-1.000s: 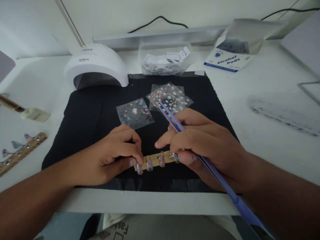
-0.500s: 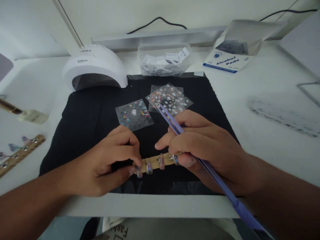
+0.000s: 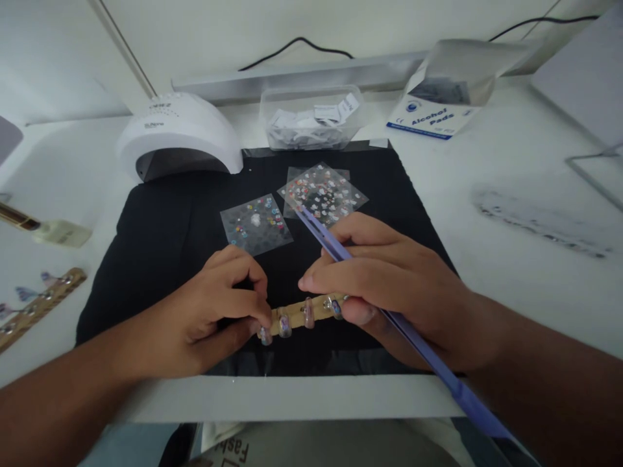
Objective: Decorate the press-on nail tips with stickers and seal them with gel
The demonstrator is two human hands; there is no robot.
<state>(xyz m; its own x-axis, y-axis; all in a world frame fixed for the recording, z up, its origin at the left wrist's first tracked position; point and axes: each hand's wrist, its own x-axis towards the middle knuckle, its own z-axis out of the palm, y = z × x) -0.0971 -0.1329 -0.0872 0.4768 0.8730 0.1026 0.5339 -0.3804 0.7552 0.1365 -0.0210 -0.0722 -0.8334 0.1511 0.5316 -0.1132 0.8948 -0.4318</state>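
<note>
My left hand pinches the left end of a tan nail-tip stand, a narrow strip bearing several decorated false nails. My right hand is closed around long purple tweezers, which slant up and left with their tips near the sticker sheets. The right thumb rests against the stand's right end, partly hiding it. Beyond the hands, a clear sheet of coloured nail stickers lies beside a stack of sheets with small white and orange designs. All lie on a black cloth.
A white nail lamp stands at the back left, beside a clear plastic box of packets. An open alcohol pads box is at the back right. On the left are a polish bottle and another nail-tip stand.
The view has shifted slightly, moving the scene a little leftward. My right fingers have drawn in slightly around the tweezers. Both hands keep their hold.
</note>
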